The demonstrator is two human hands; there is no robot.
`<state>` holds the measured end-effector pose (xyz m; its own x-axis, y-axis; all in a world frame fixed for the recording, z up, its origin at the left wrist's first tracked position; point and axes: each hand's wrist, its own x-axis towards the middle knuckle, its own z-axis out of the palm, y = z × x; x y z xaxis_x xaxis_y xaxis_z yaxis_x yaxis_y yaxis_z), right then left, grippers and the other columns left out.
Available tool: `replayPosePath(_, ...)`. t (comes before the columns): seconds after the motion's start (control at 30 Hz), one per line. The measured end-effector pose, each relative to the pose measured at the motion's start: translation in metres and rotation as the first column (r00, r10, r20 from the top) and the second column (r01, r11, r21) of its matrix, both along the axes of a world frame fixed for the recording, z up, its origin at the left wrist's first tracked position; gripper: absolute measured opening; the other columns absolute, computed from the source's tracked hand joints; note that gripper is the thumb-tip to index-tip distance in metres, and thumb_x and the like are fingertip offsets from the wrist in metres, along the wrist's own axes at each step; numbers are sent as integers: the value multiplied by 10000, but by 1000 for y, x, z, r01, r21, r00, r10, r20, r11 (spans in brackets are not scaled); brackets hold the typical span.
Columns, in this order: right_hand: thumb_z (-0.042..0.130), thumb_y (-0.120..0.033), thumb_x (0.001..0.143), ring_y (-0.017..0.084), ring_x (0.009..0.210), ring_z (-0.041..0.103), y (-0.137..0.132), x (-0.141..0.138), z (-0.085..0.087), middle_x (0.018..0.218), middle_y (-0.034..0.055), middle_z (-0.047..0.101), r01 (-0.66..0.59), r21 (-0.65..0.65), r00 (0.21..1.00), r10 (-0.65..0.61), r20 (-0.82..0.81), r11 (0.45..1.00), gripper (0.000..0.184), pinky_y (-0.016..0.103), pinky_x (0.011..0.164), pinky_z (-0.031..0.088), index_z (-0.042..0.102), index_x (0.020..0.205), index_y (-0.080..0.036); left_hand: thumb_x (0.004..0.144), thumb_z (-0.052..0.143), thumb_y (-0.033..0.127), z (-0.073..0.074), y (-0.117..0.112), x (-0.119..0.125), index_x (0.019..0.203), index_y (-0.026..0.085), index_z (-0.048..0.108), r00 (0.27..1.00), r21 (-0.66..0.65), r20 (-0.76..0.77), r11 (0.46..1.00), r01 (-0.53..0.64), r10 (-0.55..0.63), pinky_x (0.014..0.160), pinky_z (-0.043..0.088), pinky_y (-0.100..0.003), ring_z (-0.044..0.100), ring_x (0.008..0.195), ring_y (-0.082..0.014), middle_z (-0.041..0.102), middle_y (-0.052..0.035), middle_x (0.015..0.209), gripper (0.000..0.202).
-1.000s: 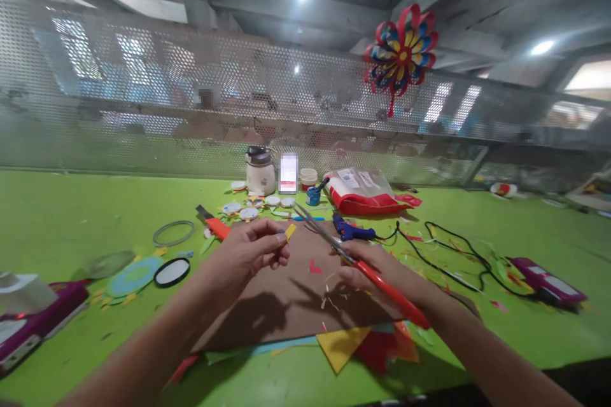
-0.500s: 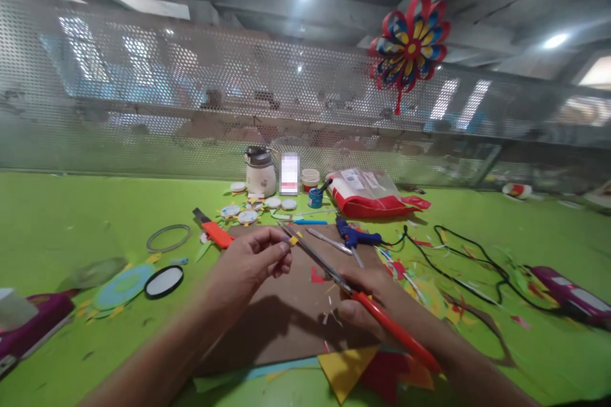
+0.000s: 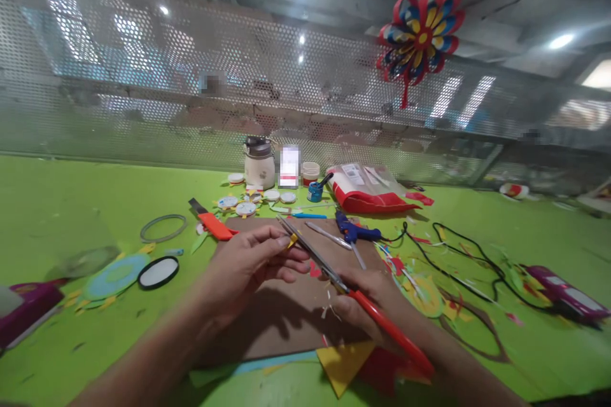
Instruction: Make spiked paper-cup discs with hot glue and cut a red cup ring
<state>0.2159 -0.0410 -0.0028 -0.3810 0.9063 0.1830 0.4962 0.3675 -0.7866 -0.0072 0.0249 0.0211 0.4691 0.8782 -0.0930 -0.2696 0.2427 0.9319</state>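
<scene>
My left hand pinches a small yellow paper piece between thumb and forefinger, its other fingers loosely curled. Red-handled scissors lie in my right hand, their blades pointing up and left so the tips reach beside the yellow piece. Whether the blades touch the paper I cannot tell. Both hands are above a brown board. Beyond the scissors a silver pen-like tool rests on the board, near a blue glue gun.
An orange-handled knife lies at the board's left corner. Further back stand a bottle, a phone, a blue paint pot and a red-white bag. A black cord and paper scraps spread on the right.
The fingers of my left hand have spread a little below the yellow piece. My right hand keeps the scissors in nearly the same place. The view has shifted slightly.
</scene>
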Motion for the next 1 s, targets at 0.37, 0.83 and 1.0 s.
replayPosePath(0.37, 566, -538, 935, 155, 625, 519, -3, -3, 0, 680, 2, 578, 32, -61, 998, -35, -44, 998, 394, 234, 525, 395, 690, 1063, -186, 943, 549, 381, 1, -2, 3, 827, 116, 698, 1000, -58, 25, 998, -15, 17, 631, 587, -275, 744, 718, -222, 781, -151, 798, 326)
replayPosePath(0.83, 571, -482, 920, 129, 592, 448, 2, -1, -8, 654, -23, 505, 33, -16, 998, -32, 58, 999, 354, 225, 515, 340, 674, 972, -148, 775, 763, 302, -6, -3, 1, 711, 143, 682, 991, 57, -92, 994, -94, 99, 601, 541, -237, 713, 686, -171, 771, -77, 762, 189)
replayPosePath(1.0, 566, -457, 926, 128, 617, 419, 2, -4, -6, 678, -30, 477, 20, -11, 1000, -19, 17, 1000, 351, 228, 546, 338, 687, 1057, -154, 735, 803, 313, -6, -3, 0, 695, 145, 692, 995, 52, -48, 995, -81, 84, 662, 556, -248, 723, 770, -189, 786, -93, 802, 206)
